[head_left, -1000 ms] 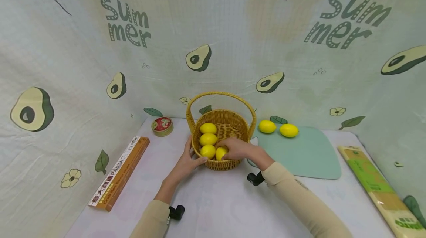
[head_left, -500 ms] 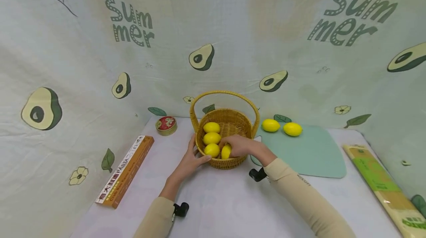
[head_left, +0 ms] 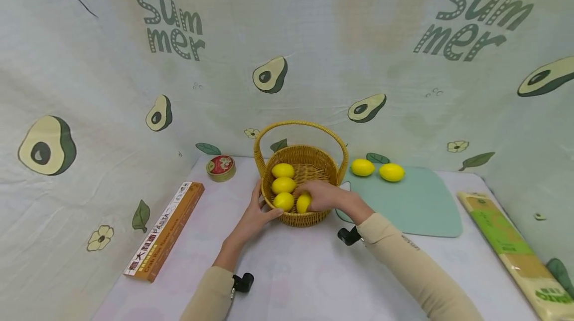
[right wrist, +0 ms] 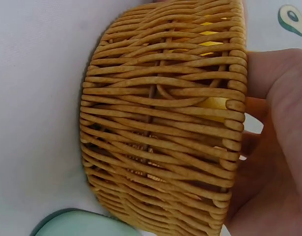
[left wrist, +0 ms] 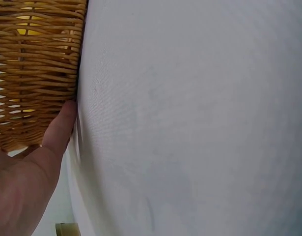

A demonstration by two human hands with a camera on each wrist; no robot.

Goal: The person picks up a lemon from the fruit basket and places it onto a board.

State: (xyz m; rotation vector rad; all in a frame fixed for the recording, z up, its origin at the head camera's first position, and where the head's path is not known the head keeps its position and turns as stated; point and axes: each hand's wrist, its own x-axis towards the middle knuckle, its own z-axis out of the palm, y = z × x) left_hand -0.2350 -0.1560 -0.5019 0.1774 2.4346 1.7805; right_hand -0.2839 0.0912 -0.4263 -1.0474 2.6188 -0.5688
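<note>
At mid-frame, I am pinching the lemon [head_left: 303, 203] with the right hand [head_left: 322, 195], best settled gently; the left hand [head_left: 254, 215], spread, is bracing the basket [head_left: 301, 220].

In the head view, one lemon [head_left: 302, 203] is partly covered by the right hand [head_left: 322, 195], and the fingers of the left hand [head_left: 255, 216] are partly hidden behind the basket [head_left: 301, 220]. A corner of the green mat [head_left: 403, 206] is masked by the right forearm. The right sleeve [head_left: 412, 266] is cut off below, its lettering too small to be read; a long packet [head_left: 513, 248] is clipped by the picture's edge. In both wrist views the basket is cropped — other lemons are merely glimpsed as yellow through its weave.
</note>
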